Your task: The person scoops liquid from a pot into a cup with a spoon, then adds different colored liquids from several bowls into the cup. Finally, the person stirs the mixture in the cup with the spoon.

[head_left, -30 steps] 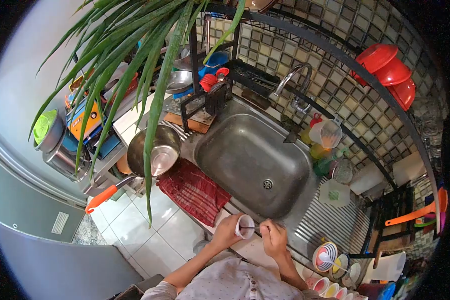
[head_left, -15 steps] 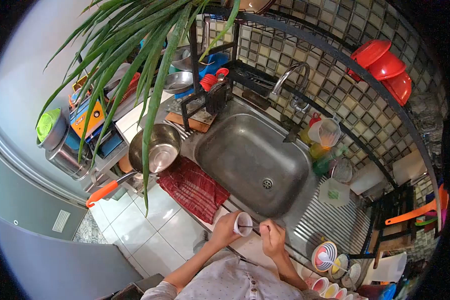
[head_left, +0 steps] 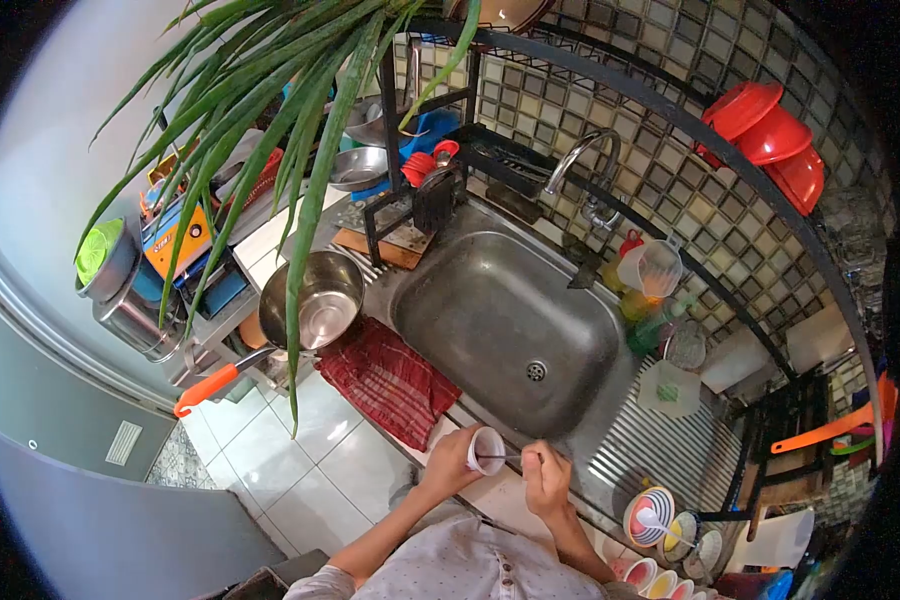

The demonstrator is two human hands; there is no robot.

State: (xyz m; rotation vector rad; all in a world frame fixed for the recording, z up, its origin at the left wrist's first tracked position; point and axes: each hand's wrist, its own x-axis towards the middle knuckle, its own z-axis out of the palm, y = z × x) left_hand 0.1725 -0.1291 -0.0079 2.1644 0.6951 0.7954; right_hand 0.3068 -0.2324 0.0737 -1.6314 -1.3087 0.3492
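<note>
My left hand (head_left: 456,458) is wrapped round a small white plastic cup (head_left: 487,450), tilted so that its mouth faces up and to the right. In my right hand (head_left: 546,477) is the handle of a thin utensil, probably a spoon (head_left: 511,458), whose far end reaches inside the cup. What lies deep in the cup cannot be made out. Both hands are close together in front of the sink's near edge. To the right of my right hand stand a striped bowl (head_left: 650,516) with a white spoon in it and several cups with coloured contents (head_left: 641,573).
A steel sink (head_left: 510,320) lies ahead, with a faucet (head_left: 582,170) behind it. On its left are a red cloth (head_left: 395,385) and a pan (head_left: 315,300) with an orange handle. Long green leaves (head_left: 305,230) hang at upper left. A black rack (head_left: 610,75) arches over the sink.
Almost nothing differs. The view has shifted very slightly; both hands keep the cup and the spoon in nearly the same place.
</note>
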